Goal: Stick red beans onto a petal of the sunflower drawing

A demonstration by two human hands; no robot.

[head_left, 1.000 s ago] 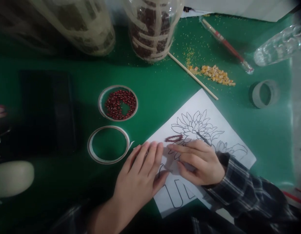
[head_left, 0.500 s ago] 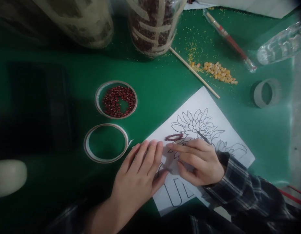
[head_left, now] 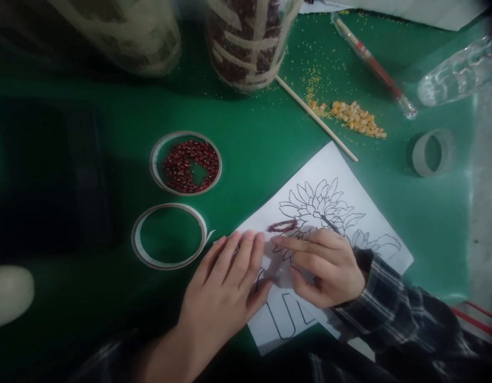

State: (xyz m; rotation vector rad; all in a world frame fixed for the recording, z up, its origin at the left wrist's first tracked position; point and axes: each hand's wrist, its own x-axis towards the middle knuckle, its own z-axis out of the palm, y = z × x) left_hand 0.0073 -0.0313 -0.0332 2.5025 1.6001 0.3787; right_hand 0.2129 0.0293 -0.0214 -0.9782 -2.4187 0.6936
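A white sheet of paper (head_left: 265,213) with black line drawings of flowers lies at an angle on the green table. On one petal, small dark red beans (head_left: 282,225) form a narrow loop. My left hand (head_left: 225,287) rests flat on the sheet's left part, fingers stretched out, holding nothing. To its right, my right hand (head_left: 327,266) is over the drawing, its index finger extended to the paper just below the bean loop. Its thumb stands apart from the index finger, the other fingers are curled, and no object shows in it. Both palms are hidden.
Left of the paper are a tape ring with red beans (head_left: 192,165) inside and another tape ring (head_left: 136,242). Beyond lie a wooden stick (head_left: 317,119), corn kernels (head_left: 359,119), a wrapped brush (head_left: 375,66) and a bean-filled jar (head_left: 246,48). A grey tape roll (head_left: 421,154) stands at right.
The camera view has shifted slightly, so the tape rings and table items sit a little further left. Both hands keep nearly the same place on the paper.
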